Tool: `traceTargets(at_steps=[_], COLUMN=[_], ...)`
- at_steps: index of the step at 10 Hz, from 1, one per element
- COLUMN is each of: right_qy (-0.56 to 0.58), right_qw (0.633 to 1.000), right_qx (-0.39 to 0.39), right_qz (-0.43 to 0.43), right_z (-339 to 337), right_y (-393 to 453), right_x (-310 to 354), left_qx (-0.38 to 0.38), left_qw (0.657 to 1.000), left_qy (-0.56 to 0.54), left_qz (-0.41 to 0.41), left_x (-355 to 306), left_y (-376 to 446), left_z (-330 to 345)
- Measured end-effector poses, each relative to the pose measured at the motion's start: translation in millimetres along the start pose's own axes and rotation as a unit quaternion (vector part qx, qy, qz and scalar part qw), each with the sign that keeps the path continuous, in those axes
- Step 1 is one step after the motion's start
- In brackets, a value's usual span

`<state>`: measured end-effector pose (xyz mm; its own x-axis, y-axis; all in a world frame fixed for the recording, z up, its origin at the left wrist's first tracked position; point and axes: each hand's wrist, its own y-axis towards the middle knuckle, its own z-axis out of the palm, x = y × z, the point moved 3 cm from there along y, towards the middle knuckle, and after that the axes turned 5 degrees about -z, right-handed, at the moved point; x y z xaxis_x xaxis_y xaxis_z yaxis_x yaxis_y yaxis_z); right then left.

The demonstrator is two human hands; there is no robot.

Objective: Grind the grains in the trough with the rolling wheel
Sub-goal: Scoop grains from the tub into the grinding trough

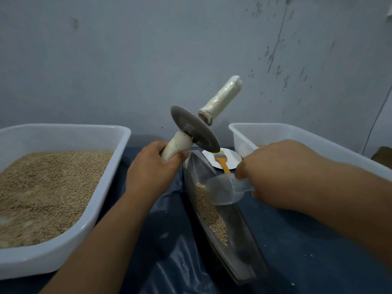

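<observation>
Left tub: white plastic, rounded corners, left of the trough and apart from it; holds a deep bed of tan, husky grain.
Left hand: left of the trough's far end, grip wrapped round the near handle of the rolling wheel.
Rolling wheel: raised above the trough's far end, tilted, not touching it. Flat grey metal disc on an axle with two pale cylindrical handles; the far handle looks wrapped in glossy film. Likely heavy and stiff, top-heavy on one handle; best taken by both handles for rolling, the film possibly slick.
Trough: long, narrow, boat-shaped, dark and hard-looking, lying on the dark blue sheeted worktop.
Grains: small, dry, loose heap in the trough's middle; apt to scatter.
Plate and brush: white round plate just beyond the trough's far end, orange-handled brush on it.
Scoop: clear plastic, light, mouth tipped over the trough.
Right hand: right of the trough, grip pinching the scoop's handle.
Right tub: white plastic, right of the trough; contents mostly hidden.
</observation>
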<state>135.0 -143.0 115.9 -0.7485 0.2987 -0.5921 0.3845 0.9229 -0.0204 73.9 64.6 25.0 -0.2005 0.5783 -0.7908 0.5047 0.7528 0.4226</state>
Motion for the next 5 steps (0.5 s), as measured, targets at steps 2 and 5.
traceTargets(at_steps=[2, 5], right_qy=[0.033, 0.023], right_qw=[0.998, 0.998], right_qx=[0.019, 0.038], right_qz=[-0.048, -0.047], right_z=[-16.1, -19.4], right_y=[-21.2, -17.6], right_x=[5.7, 10.1], left_qx=[0.001, 0.008], left_qw=[1.000, 1.000], left_qy=[0.001, 0.018], left_qz=[-0.010, -0.010], left_x=[3.4, 4.8], left_y=[-1.2, -2.4], left_z=[0.9, 4.2])
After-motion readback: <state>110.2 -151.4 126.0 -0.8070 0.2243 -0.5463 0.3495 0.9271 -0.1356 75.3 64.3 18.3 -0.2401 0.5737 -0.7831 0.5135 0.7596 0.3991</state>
